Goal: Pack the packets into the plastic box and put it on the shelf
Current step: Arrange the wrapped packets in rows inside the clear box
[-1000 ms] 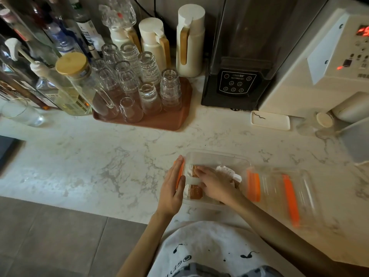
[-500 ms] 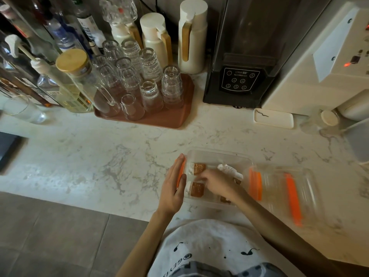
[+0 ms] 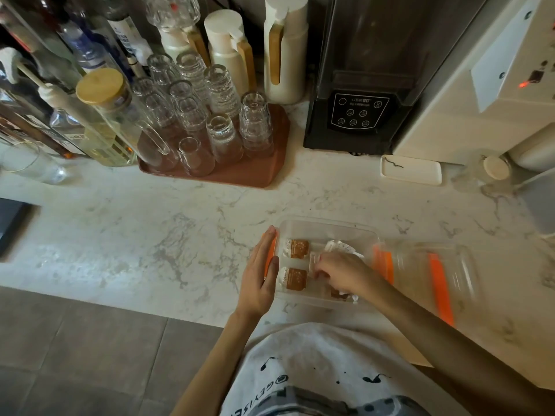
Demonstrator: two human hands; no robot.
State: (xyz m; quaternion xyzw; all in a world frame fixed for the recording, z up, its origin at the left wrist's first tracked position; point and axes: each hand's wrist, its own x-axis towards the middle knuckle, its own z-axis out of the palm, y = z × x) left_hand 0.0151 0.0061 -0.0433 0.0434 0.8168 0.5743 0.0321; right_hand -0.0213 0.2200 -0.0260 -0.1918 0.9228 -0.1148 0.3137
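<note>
A clear plastic box with orange clips sits on the marble counter near its front edge. Two brown packets lie at its left end, and a crumpled white packet lies at the back. My left hand rests with straight fingers against the box's left wall and orange clip. My right hand is inside the box, fingers curled and pinching a pale packet. Another brown packet peeks out beneath that hand. The clear lid with orange clips lies to the right of the box.
A brown tray of upturned glasses stands at the back, with bottles to its left. White jugs, a black appliance and a white machine line the back. A small white dish and a capped jar sit at the right.
My right hand has shifted slightly inside the box, working at the packets. My left hand stays against the box's left side. The view has tilted a little.
</note>
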